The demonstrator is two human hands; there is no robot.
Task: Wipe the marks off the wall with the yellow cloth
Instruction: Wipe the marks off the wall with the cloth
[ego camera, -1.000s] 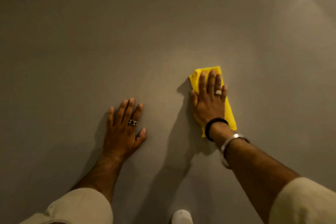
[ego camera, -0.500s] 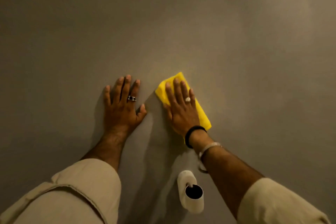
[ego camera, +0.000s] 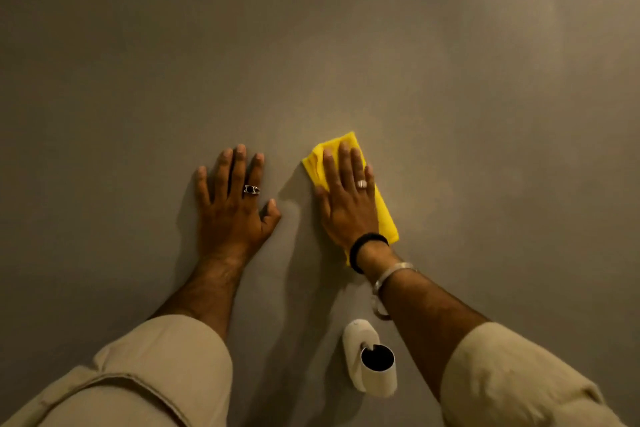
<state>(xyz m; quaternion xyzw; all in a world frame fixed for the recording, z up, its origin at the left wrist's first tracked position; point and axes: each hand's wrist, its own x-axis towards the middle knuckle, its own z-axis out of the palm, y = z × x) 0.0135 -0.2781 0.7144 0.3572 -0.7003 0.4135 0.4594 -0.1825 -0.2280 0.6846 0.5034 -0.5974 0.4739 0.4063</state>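
Note:
A folded yellow cloth (ego camera: pixel 384 211) lies flat against the grey-brown wall (ego camera: pixel 346 45). My right hand (ego camera: pixel 346 201) presses on it with the palm, fingers stretched over its upper part; only its top corner and right edge show. My left hand (ego camera: pixel 232 204) rests flat on the bare wall just left of the cloth, fingers spread, a ring on one finger, holding nothing. Faint lighter smears show on the wall at the upper right. No clear marks are visible near the cloth in this dim light.
A white wall-mounted fixture (ego camera: pixel 369 357) with a dark round opening sticks out of the wall below my right wrist. Beige sleeves (ego camera: pixel 156 374) cover both forearms at the bottom of the view.
My right hand slid the cloth left and down toward my left hand. The view tilted, bringing the white fixture fully into sight. My left hand stayed flat on the wall.

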